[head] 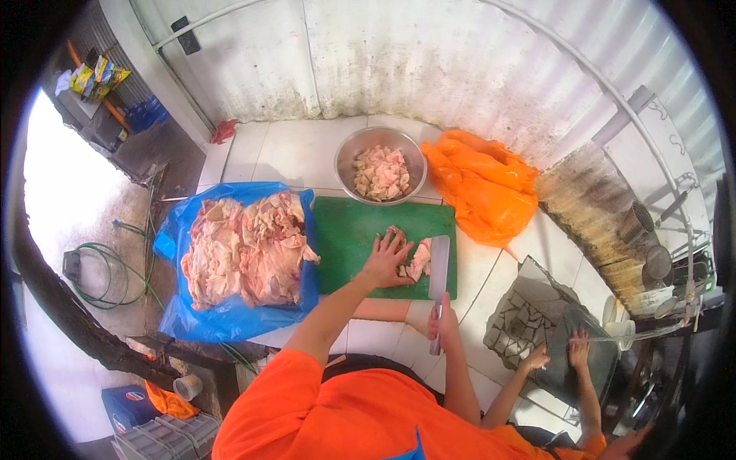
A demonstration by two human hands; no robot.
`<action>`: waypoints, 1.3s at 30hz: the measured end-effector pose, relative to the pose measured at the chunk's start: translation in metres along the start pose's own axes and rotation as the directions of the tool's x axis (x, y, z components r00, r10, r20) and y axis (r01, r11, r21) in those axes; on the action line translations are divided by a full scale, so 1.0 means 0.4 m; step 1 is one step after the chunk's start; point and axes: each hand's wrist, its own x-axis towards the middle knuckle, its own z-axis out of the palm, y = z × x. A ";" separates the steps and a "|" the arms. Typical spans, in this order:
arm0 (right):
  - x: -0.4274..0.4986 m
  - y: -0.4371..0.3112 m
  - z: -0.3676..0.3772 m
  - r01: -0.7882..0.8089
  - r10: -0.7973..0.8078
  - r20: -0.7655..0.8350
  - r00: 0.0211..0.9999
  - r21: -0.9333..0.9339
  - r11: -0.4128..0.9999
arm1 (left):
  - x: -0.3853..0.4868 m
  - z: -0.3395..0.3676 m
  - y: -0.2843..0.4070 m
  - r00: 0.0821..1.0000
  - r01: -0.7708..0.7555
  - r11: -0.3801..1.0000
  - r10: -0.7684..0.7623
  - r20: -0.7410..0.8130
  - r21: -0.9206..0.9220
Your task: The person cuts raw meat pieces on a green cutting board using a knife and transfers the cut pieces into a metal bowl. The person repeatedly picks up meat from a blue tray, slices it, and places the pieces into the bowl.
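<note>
My right hand [443, 325] grips the handle of a cleaver [440, 261], whose broad blade lies over the right part of a green cutting board [351, 230]. Fingers spread, my left hand [388, 261] rests low on the board. A strip of raw chicken skin [421, 260] lies between that hand and the blade; a smaller bit shows at my left fingertips, partly hidden. Left of the board, a large slab of raw chicken skin [244, 253] sits on a blue plastic bag [230, 330]. Cut pieces [380, 173] fill the bottom of a steel bowl [418, 164] behind the board.
An orange plastic bag [480, 187] lies right of the bowl on the white tiled counter [299, 146]. To the right, a co-worker's hands [579, 348] are at a dark flat panel [581, 368] over a stone-lined sink [514, 322]. Utensils [658, 261] hang along the wall.
</note>
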 end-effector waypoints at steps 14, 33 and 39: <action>-0.006 0.076 -0.034 -0.001 0.000 -0.027 1.000 -0.050 0.999 | 0.059 0.039 -0.026 0.895 0.136 0.977 -0.193 -0.402 -0.167; -0.031 0.099 -0.040 0.011 -0.016 -0.104 0.994 -0.049 0.999 | -0.018 0.019 -0.157 0.428 -0.014 0.253 -0.873 -0.234 -0.967; -0.029 0.074 -0.054 0.022 -0.023 -0.088 0.996 -0.013 1.000 | 0.143 -0.232 -0.112 0.608 -0.330 -0.404 -0.782 0.136 -0.853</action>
